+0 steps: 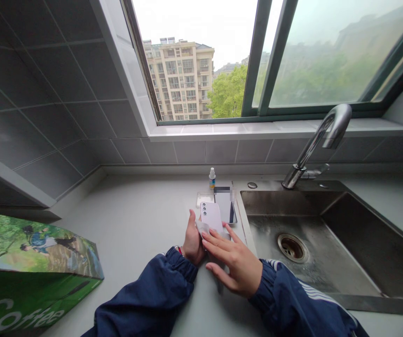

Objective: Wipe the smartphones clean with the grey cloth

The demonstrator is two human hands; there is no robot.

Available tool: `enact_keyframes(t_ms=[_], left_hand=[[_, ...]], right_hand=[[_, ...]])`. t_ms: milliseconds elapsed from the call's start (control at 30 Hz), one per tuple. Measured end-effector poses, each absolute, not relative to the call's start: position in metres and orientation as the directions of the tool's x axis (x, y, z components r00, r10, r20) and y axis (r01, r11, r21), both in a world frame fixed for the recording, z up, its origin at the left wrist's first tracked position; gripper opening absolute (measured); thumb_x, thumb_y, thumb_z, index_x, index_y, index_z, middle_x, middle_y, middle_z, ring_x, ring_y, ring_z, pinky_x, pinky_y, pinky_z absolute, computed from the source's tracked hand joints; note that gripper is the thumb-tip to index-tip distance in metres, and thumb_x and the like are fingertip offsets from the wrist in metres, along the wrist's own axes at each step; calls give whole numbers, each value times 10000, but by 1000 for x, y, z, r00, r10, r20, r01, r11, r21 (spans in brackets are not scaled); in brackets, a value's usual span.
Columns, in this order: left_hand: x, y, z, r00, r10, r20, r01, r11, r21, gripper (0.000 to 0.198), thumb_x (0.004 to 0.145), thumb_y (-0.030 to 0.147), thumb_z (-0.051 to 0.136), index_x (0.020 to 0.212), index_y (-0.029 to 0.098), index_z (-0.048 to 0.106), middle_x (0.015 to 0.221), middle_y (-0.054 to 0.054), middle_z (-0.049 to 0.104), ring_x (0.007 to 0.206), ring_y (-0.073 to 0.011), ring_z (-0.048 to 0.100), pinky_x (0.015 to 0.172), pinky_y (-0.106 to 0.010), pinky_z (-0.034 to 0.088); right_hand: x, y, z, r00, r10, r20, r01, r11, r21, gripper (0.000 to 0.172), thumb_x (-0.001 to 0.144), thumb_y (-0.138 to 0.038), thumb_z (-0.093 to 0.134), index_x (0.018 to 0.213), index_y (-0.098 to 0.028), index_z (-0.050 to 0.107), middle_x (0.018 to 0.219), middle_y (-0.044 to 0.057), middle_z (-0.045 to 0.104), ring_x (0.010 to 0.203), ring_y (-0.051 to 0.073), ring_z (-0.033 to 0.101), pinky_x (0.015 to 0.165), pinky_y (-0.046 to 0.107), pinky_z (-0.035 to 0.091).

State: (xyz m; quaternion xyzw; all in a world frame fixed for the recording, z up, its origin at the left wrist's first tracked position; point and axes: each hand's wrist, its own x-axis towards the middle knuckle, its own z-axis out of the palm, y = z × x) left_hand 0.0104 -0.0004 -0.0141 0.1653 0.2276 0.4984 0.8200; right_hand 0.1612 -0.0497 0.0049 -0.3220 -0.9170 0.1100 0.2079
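Observation:
A pale pink smartphone (211, 216), its back with three camera lenses facing up, rests in my left hand (193, 241), which is closed around it from the left and below. A thin greyish cloth (202, 227) lies over the lower part of the phone, partly under my fingers. My right hand (235, 263) lies flat across the cloth and the phone's lower end, fingers stretched and apart. Just behind the phone are a clear plastic phone case (202, 198) and a flat, dark-edged rectangular item with a pale face (224, 206).
A small white-capped bottle (212, 178) stands upright behind these things. To the right is a steel sink (313, 252) with a chrome faucet (322, 135). A green printed box (36, 281) stands at the left on the white countertop (134, 220). A partly open window is ahead.

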Motion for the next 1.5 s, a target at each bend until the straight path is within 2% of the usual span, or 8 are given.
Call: enact_keyframes(t_ms=[300, 533, 800, 1000, 1200, 1300, 1400, 1500], left_hand=[[-1, 2, -10, 383, 904, -189, -775, 425, 467, 890, 879, 759, 345, 1444, 78, 442, 1242, -248, 643, 1039, -373, 674, 972, -532, 471], [3, 1, -7, 407, 897, -174, -763, 439, 475, 876, 892, 742, 339, 1452, 76, 440, 1258, -241, 638, 1107, -372, 645, 1032, -529, 428], [9, -1, -14, 472, 872, -132, -694, 459, 554, 782, 934, 688, 333, 1467, 127, 449, 1356, -180, 601, 1290, -321, 540, 1144, -451, 329], [12, -3, -13, 542, 836, -88, -634, 475, 610, 695, 974, 592, 361, 1478, 121, 443, 1422, -165, 553, 1324, -297, 511, 1148, -403, 329], [8, -6, -15, 645, 756, -115, -492, 526, 694, 718, 964, 614, 356, 1542, 188, 332, 1337, -183, 612, 909, -288, 724, 798, -409, 557], [6, -7, -18, 675, 723, -146, -427, 544, 722, 744, 945, 657, 352, 1561, 247, 277, 1299, -179, 636, 659, -237, 718, 614, -375, 552], [8, -9, -17, 669, 735, -110, -429, 502, 751, 751, 936, 669, 368, 1546, 234, 324, 1320, -175, 627, 755, -254, 732, 758, -416, 559], [11, -11, -12, 640, 768, -33, -476, 429, 767, 746, 929, 651, 416, 1496, 166, 431, 1380, -174, 589, 1159, -317, 640, 1075, -442, 412]], right_hand=[[164, -46, 1, -605, 674, 425, 584, 738, -339, 382, 964, -243, 492, 1335, -196, 574, 1433, 94, 560, 1374, 273, 479, 1199, 594, 218], [164, -44, -4, -590, 710, 384, 676, 695, -247, 482, 952, -253, 502, 1427, -170, 494, 1508, 127, 459, 1420, 311, 405, 1179, 662, 175], [164, -39, -27, -495, 785, 371, 781, 590, -204, 771, 983, -421, 475, 1590, -133, 97, 1617, 167, 186, 1494, 350, 222, 1126, 676, 286], [168, -34, -27, -385, 828, 407, 819, 510, -263, 787, 1013, -487, 389, 1588, -198, -65, 1640, 144, 118, 1517, 331, 127, 1134, 665, 272], [169, -33, -19, -324, 832, 451, 801, 495, -338, 748, 1018, -455, 388, 1595, -217, -25, 1645, 130, 138, 1521, 319, 117, 1150, 642, 259], [170, -33, -15, -322, 820, 473, 777, 514, -363, 719, 1016, -420, 403, 1598, -229, 27, 1637, 122, 197, 1517, 309, 154, 1157, 623, 268], [171, -34, -11, -340, 792, 507, 741, 558, -374, 702, 1008, -404, 422, 1597, -218, 88, 1632, 121, 219, 1516, 302, 167, 1170, 596, 264], [170, -36, -9, -384, 765, 517, 724, 597, -345, 709, 996, -404, 445, 1593, -195, 124, 1618, 128, 265, 1516, 314, 163, 1179, 612, 226]])
